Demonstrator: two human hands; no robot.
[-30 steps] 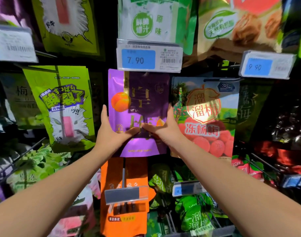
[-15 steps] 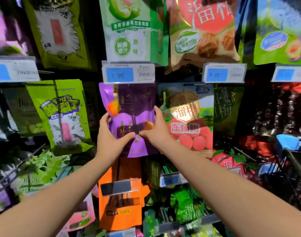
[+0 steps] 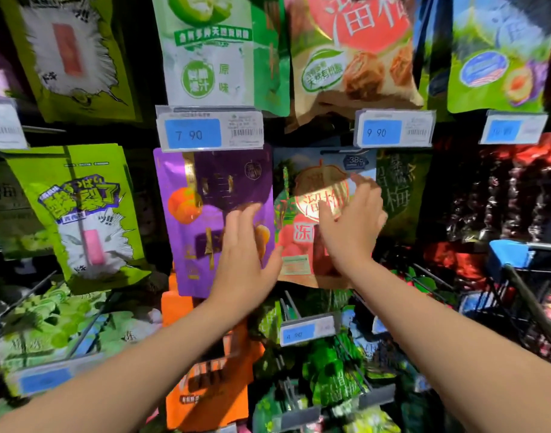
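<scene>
Both hands are open, with the fingers spread out. Neither one holds anything.

The left hand (image 3: 242,245) is in front of the purple bag (image 3: 199,220), near its right edge. The thumb sticks out toward 3 o'clock. The right hand (image 3: 349,223) lies flat over the front of the red plum bag (image 3: 294,189). The picture is blurry there, so I cannot tell if the fingers press on the bag or only float close to it.

The red plum bag hangs on the rack at 3 o'clock from the purple bag, and the two bags touch side by side. A dark green bag (image 3: 399,195) hangs at 3 o'clock from the red plum bag. A price tag (image 3: 209,130) sits at 12 o'clock above the purple bag. Another price tag (image 3: 394,129) sits up at 1 o'clock from the red plum bag.

I think the job is to make the hanging bags neat. The purple bag hangs flat and straight under its tag, so that one looks done. The red plum bag looks like it is only just being started, because no hand grips it yet. What is left, I think, is to smooth it and make it hang straight. The bags farther toward 3 o'clock may come after that.
</scene>
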